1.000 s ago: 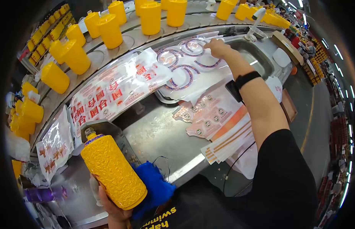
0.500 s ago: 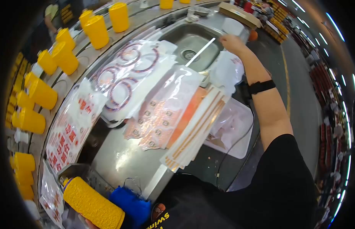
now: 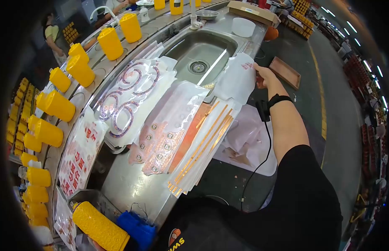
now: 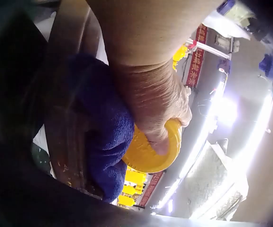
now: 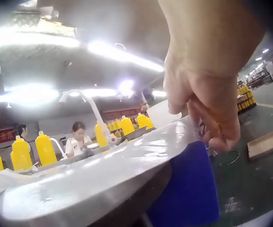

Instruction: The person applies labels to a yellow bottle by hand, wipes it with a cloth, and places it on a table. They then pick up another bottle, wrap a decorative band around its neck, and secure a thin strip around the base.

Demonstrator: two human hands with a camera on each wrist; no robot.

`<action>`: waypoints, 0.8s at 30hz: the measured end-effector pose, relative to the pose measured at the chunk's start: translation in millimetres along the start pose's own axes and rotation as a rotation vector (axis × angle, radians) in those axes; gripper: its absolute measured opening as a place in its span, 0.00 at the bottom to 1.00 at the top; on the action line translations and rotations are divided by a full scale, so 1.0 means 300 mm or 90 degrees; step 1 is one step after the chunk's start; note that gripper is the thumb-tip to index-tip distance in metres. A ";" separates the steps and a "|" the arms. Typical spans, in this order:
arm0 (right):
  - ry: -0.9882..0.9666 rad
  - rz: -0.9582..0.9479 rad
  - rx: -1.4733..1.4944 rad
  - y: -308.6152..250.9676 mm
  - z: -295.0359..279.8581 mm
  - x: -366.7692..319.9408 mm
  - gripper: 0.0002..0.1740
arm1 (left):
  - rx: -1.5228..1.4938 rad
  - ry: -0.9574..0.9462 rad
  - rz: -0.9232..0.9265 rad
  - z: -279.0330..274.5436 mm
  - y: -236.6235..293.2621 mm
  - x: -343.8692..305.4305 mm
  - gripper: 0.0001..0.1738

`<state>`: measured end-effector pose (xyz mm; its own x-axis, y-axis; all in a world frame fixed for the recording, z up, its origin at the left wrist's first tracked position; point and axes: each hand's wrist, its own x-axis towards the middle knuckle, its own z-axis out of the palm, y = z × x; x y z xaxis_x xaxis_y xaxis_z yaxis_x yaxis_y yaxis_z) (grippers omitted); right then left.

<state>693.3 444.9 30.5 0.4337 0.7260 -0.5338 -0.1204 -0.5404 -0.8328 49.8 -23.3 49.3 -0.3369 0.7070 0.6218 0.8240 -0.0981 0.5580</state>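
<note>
My left hand (image 4: 158,104) grips a yellow embossed bottle (image 3: 100,226) near its base. Only a little of that hand shows at the lower left of the head view. The bottle lies tilted, its neck toward the upper left, next to a blue cloth (image 3: 136,230). At the far right end of the sheets, my right hand (image 3: 265,77) pinches the edge of a white decal sheet (image 3: 234,81) with small red marks. In the right wrist view its fingers are curled at the corner of the glossy sheet (image 5: 127,165).
Sheets with purple rings (image 3: 136,92), gold strips (image 3: 202,146) and red characters (image 3: 79,154) lie along the metal counter (image 3: 123,175). Behind is a sink (image 3: 177,52). Yellow bottles (image 3: 110,44) line the curved conveyor. A cable (image 3: 261,163) hangs from my right wrist.
My right hand has come back from over the ring sheets, past the sink, to the edge of the red-marked sheet. The head view has swung right; the bottle stays in my left hand.
</note>
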 end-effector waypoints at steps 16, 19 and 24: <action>0.181 -0.348 -0.285 0.024 -0.046 0.098 0.11 | 0.018 -0.052 -0.040 -0.033 -0.066 -0.018 0.54; 0.448 -0.736 -0.523 0.032 -0.045 0.186 0.16 | 0.019 -0.053 -0.045 -0.046 -0.079 -0.028 0.53; 0.333 -0.324 -0.476 -0.022 0.033 0.063 0.22 | 0.037 -0.065 -0.021 -0.042 -0.067 -0.009 0.51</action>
<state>693.5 466.4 24.3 0.6323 0.7631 0.1338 0.6908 -0.4771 -0.5433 28.6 -31.9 43.5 -0.3183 0.7774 0.5426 0.8393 -0.0351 0.5426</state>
